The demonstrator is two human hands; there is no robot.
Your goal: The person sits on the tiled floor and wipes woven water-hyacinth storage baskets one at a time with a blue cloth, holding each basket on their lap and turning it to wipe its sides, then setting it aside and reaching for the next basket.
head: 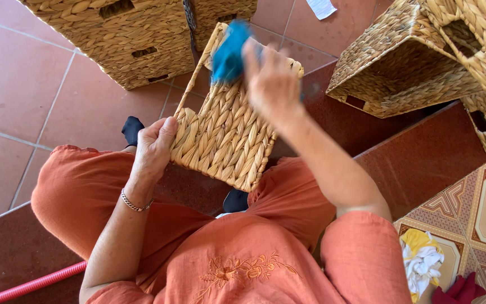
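1. The left hand (152, 147) is closed on the near left edge of a woven basket (226, 132), thumb on top and fingers curled under.
2. The basket stands tilted over the person's lap, stretching up and right from that grip.
3. The right hand (271, 84), motion-blurred, is closed on a blue cloth (229, 53) pressed to the basket's far end.
4. More woven baskets (136, 39) lie beyond the cloth; another (400, 67) sits to its right.

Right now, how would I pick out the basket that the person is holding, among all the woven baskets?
Start from the orange-clothed lap. Just above it sits a flat rectangular woven straw basket, gripped by the left hand. Only this one has a blue cloth pressed on it by the right hand.
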